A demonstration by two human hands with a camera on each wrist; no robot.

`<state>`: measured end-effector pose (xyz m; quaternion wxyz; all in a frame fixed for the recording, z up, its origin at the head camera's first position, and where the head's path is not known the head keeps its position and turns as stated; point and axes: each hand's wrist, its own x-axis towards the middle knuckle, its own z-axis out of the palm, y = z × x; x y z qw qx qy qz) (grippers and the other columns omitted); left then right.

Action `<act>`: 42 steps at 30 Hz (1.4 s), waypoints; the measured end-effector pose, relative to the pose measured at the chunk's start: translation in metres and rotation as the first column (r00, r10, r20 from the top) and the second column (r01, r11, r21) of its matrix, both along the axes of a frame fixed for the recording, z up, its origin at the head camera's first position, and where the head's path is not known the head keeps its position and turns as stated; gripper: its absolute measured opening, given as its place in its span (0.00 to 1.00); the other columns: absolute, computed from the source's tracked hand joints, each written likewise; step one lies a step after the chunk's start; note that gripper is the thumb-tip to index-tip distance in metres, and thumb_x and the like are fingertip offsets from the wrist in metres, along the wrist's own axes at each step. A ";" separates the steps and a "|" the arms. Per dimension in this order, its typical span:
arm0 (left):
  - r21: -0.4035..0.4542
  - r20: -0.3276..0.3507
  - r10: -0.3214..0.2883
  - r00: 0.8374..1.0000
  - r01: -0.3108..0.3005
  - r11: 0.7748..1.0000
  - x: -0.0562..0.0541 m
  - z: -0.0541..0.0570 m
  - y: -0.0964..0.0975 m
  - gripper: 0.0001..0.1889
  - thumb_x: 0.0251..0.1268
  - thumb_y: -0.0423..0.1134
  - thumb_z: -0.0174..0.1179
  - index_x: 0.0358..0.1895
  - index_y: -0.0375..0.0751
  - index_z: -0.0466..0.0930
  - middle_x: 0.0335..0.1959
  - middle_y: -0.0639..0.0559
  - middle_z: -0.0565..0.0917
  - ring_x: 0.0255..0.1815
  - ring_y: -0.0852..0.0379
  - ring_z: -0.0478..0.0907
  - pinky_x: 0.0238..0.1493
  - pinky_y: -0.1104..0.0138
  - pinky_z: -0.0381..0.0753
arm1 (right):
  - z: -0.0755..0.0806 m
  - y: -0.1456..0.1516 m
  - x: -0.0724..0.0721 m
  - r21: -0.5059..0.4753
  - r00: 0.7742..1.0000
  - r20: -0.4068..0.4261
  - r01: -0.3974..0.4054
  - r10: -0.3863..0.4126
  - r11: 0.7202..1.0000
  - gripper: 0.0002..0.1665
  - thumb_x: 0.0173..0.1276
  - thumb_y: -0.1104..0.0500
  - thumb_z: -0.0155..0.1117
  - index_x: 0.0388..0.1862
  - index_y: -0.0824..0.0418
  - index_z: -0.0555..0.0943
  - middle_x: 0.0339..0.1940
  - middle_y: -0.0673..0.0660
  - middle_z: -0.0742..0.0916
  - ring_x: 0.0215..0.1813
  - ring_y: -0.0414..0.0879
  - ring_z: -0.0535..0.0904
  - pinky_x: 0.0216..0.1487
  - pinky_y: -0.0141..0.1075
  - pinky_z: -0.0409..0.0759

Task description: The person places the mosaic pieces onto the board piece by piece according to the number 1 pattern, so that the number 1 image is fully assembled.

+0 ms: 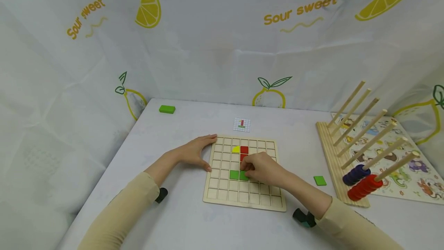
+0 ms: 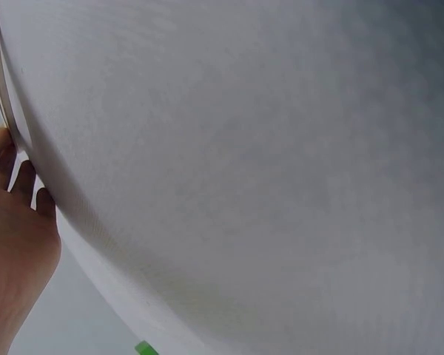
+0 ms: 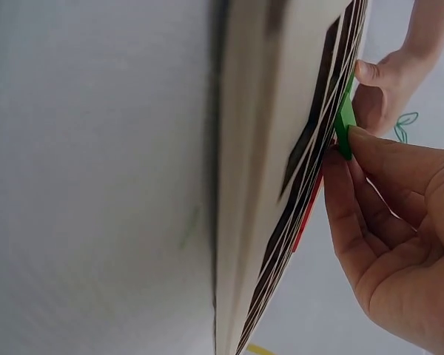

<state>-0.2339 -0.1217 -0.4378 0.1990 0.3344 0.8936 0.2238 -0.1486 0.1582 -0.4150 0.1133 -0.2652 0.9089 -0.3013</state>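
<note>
A wooden grid board (image 1: 222,195) lies on the table. Its squares hold a yellow quarter-round tile (image 1: 236,149), red square tiles (image 1: 244,149) in a column, and a green square tile (image 1: 234,174). Right of that one, my right hand (image 1: 265,169) pinches another green tile (image 3: 345,122) between thumb and index finger, low at the grid. This hand covers the lower part of the red column and some squares. My left hand (image 1: 194,151) rests at the board's left side, fingertips at the far corner and thumb at the edge, fingers fairly straight.
A small pattern card (image 1: 241,124) lies beyond the board. Green blocks (image 1: 167,109) sit far left, a loose green tile (image 1: 320,180) to the right. Further right stands a wooden peg rack (image 1: 327,146) with red rings (image 1: 362,188) and blue rings (image 1: 356,174), beside an illustrated sheet (image 1: 416,165).
</note>
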 end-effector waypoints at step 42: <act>0.004 -0.002 -0.006 1.000 0.006 1.000 -0.002 -0.002 0.001 0.59 0.44 0.56 0.77 0.78 0.40 0.53 0.83 0.51 0.51 0.84 0.46 0.47 0.82 0.48 0.52 | -0.003 0.000 0.000 0.013 0.999 -0.034 0.002 -0.002 1.000 0.08 0.56 0.67 0.74 0.33 0.56 0.88 0.32 0.47 0.89 0.33 0.33 0.79 0.36 0.24 0.80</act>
